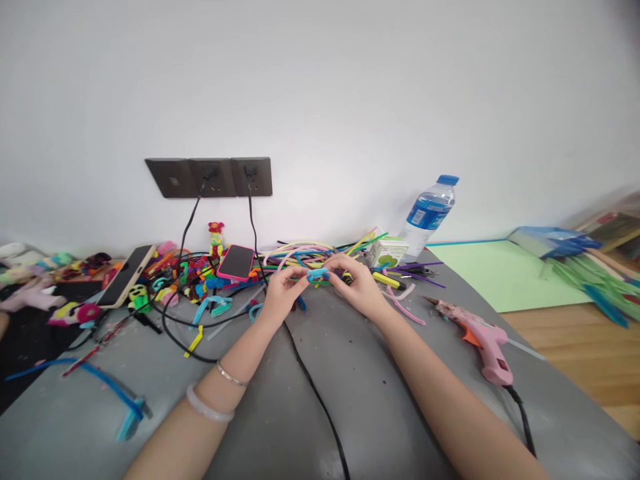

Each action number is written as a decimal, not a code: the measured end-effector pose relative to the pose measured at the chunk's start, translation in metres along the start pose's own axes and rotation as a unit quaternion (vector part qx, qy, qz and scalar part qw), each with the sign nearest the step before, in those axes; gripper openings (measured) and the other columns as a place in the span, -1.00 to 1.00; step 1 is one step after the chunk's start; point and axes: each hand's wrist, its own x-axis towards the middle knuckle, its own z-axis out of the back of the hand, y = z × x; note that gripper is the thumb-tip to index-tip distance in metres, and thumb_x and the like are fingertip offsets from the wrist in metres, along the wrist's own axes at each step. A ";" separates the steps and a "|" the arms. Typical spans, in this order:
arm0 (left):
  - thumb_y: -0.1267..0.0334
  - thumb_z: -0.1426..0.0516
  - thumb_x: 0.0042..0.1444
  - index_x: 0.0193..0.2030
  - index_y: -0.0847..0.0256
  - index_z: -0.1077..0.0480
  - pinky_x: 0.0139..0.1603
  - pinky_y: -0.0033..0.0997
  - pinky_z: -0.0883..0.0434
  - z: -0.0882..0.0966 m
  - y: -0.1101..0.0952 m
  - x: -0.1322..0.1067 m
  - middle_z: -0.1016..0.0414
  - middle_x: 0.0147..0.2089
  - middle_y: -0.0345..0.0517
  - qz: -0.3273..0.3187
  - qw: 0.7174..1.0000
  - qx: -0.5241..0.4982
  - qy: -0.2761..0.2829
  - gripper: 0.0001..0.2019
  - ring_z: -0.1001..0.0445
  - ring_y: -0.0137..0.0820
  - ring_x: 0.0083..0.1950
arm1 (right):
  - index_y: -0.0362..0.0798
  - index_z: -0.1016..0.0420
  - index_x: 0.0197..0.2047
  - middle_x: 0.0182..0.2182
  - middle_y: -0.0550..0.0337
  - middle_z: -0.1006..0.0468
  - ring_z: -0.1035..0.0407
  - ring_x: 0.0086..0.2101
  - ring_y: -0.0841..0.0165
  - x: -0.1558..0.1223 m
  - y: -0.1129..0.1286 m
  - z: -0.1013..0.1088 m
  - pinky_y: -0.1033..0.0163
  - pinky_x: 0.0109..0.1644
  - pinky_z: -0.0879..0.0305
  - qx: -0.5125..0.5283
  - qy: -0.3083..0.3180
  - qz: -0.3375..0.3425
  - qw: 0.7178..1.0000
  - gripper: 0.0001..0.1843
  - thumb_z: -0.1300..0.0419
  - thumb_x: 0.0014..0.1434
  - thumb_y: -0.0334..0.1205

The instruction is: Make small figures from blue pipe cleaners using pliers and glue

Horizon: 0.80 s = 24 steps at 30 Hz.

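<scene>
Between my two hands, above the grey table (350, 400), is a small light-blue pipe cleaner piece (318, 274), bent into a compact shape. My left hand (286, 293) pinches its left end between thumb and fingers. At its right end the thumb and forefinger of my right hand (357, 287) are closed on it too. Behind the hands lies a bundle of long pipe cleaners (305, 250) in many colours. A yellow-and-black tool (387, 280) lies just right of my right hand.
A pink glue gun (487, 340) rests at the right, its cord running off the front. Black cables (310, 380) cross the table from wall sockets (210, 178). A water bottle (427, 217) leans by a small box (389, 252). Phones (237, 263) and several pipe cleaner figures (139, 298) crowd the left.
</scene>
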 end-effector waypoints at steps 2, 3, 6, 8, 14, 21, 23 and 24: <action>0.08 -0.28 0.00 -0.29 0.25 -0.53 -0.22 -0.39 -0.45 -0.001 0.000 0.000 -0.57 -0.27 -0.06 -0.001 1.000 -0.006 0.001 -0.74 -0.51 -0.32 -0.22 | -0.02 -0.44 -0.28 -0.29 0.08 -0.53 -0.40 -0.22 0.25 0.000 0.001 0.000 0.12 -0.08 -0.31 0.001 0.003 -0.006 1.000 -0.85 -0.13 0.29 -0.16; 0.08 -0.28 0.01 -0.29 0.25 -0.53 -0.21 -0.38 -0.46 -0.001 0.000 -0.001 -0.58 -0.27 -0.05 -0.002 1.000 -0.010 0.002 -0.74 -0.51 -0.31 -0.20 | -0.02 -0.45 -0.28 -0.29 0.08 -0.53 -0.40 -0.22 0.25 0.000 0.002 0.000 0.13 -0.08 -0.31 0.003 0.004 -0.010 1.000 -0.84 -0.13 0.29 -0.16; 0.08 -0.26 0.03 -0.25 0.24 -0.52 -0.17 -0.37 -0.45 -0.002 0.001 -0.001 -0.58 -0.23 -0.04 0.000 1.000 -0.017 0.006 -0.74 -0.51 -0.31 -0.17 | -0.04 -0.45 -0.29 -0.29 0.08 -0.53 -0.40 -0.22 0.26 0.000 0.002 0.000 0.16 -0.13 -0.29 0.014 0.006 -0.028 0.999 -0.83 -0.13 0.28 -0.14; 0.09 -0.26 0.05 -0.21 0.24 -0.51 -0.17 -0.39 -0.43 -0.002 0.002 -0.001 -0.57 -0.18 -0.03 0.001 1.000 -0.019 0.012 -0.74 -0.50 -0.32 -0.15 | -0.04 -0.44 -0.30 -0.29 0.09 -0.53 -0.38 -0.25 0.28 0.000 0.001 -0.001 0.19 -0.17 -0.28 0.018 0.007 -0.045 0.999 -0.83 -0.14 0.27 -0.14; 0.12 -0.25 0.07 -0.20 0.19 -0.45 -0.21 -0.46 -0.42 -0.001 0.004 0.000 -0.50 -0.17 -0.08 -0.041 0.999 -0.013 0.003 -0.77 -0.46 -0.38 -0.17 | -0.04 -0.43 -0.29 -0.32 0.13 -0.51 -0.33 -0.32 0.33 -0.001 -0.002 -0.001 0.22 -0.23 -0.24 0.015 0.024 -0.072 0.997 -0.87 -0.12 0.25 -0.20; 0.19 -0.18 0.14 -0.22 0.20 -0.42 -0.21 -0.45 -0.42 -0.001 0.001 -0.002 -0.49 -0.21 -0.08 -0.072 0.997 0.033 0.012 -0.86 -0.48 -0.37 -0.19 | -0.05 -0.44 -0.30 -0.31 0.11 -0.51 -0.36 -0.29 0.31 -0.001 -0.005 -0.001 0.21 -0.21 -0.25 0.013 0.031 -0.074 0.997 -0.87 -0.11 0.24 -0.22; 0.24 -0.15 0.15 -0.19 0.19 -0.42 -0.20 -0.45 -0.42 -0.001 0.000 -0.003 -0.50 -0.18 -0.07 -0.074 0.996 0.046 0.011 -0.88 -0.49 -0.36 -0.15 | -0.05 -0.43 -0.31 -0.32 0.12 -0.51 -0.36 -0.28 0.30 -0.002 -0.006 -0.001 0.21 -0.20 -0.25 0.011 0.031 -0.076 0.997 -0.86 -0.11 0.25 -0.20; 0.26 -0.14 0.16 -0.18 0.19 -0.42 -0.18 -0.45 -0.42 -0.001 0.000 -0.003 -0.51 -0.16 -0.06 -0.073 0.996 0.051 0.012 -0.88 -0.50 -0.36 -0.13 | -0.05 -0.43 -0.31 -0.33 0.12 -0.51 -0.37 -0.28 0.30 -0.002 -0.006 -0.002 0.21 -0.20 -0.26 0.010 0.031 -0.077 0.997 -0.85 -0.11 0.25 -0.19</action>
